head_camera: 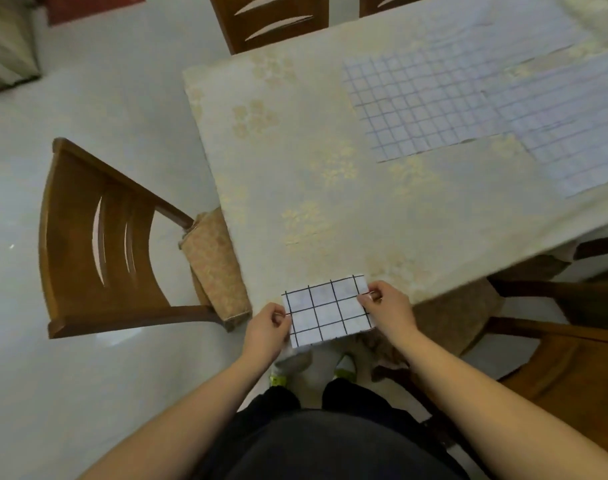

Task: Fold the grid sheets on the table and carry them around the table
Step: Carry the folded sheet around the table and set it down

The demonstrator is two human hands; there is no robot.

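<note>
Left hand [268,323] and right hand [387,306] each pinch the folded grid sheet [327,311] at the tabletop [295,168] corner; three unfolded grid sheets [424,105] lie beyond.

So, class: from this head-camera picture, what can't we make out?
- Folded grid sheet: layer count unknown; only its top face shows.
- Far grid sheets: lines washed out by blur.
- Right-hand sheet: cut by the frame edge.
- Feet: partly hidden behind the folded sheet.

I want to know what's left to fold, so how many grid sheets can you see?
4: a folded grid sheet held between left hand and right hand; three flat sheets on the table, middle, far, right. Others may be out of view.
</note>
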